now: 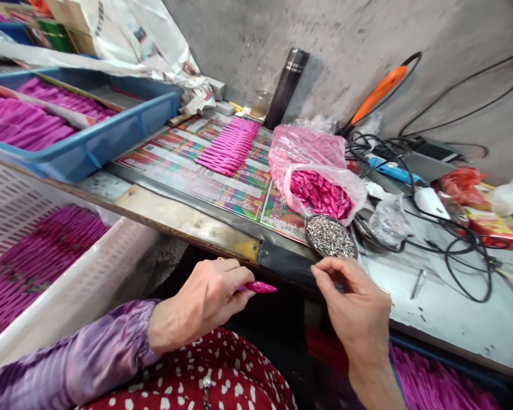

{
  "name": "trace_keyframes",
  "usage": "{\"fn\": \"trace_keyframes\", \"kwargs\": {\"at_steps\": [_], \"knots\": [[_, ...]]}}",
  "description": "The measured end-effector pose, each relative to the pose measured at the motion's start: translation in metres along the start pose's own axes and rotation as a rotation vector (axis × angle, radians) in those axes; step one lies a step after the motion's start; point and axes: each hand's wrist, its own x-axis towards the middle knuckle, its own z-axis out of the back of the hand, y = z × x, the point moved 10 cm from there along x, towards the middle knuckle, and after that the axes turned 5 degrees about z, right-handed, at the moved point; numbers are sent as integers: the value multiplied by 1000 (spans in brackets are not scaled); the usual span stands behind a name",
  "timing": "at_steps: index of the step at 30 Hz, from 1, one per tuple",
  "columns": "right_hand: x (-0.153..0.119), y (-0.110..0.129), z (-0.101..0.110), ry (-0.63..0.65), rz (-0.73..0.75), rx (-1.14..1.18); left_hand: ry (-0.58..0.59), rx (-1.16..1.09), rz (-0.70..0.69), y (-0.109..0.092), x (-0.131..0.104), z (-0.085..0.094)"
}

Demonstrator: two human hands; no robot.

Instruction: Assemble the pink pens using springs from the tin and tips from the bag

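Note:
My left hand is closed around a magenta pen, whose pointed end sticks out toward the right. My right hand is raised at the table edge, thumb and forefinger pinched together; whatever sits between them is too small to make out. Just beyond it stands a round dark dish full of small silvery metal pieces. Behind the dish lies an open plastic bag holding many short, shiny magenta pieces. A row of magenta pens lies side by side on the printed mat.
On the left are a blue tray of magenta pens and a white crate with more below. Along the wall stand a black flask and an orange-handled tool. Tangled cables and wrappers cover the right side.

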Motion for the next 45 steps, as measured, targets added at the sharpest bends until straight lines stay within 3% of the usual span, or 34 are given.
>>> {"fn": "trace_keyframes", "kwargs": {"at_steps": [6, 14, 25, 31, 34, 36, 40, 45], "knots": [[-28, 44, -26, 61, 15, 208, 31, -23, 54, -5, 3, 3], [-32, 69, -47, 137, 96, 373, 41, 2, 56, -10, 2, 2], [-36, 72, -51, 140, 153, 305, 50, 103, 42, -11, 1, -5], [-50, 95, -45, -23, 459, 53, 41, 193, -7, -16, 0, -4], [-56, 95, -46, -56, 509, 27, 23, 227, -31, -17, 0, -3], [-55, 84, -48, -30, 413, 89, 9, 215, -35, -16, -1, -1], [-48, 45, -49, 0, 11, 256, -15, 195, -51, -15, -1, 2], [-50, 30, -75, 206, -336, 506, -8, 211, -66, -17, 0, -1]]}}
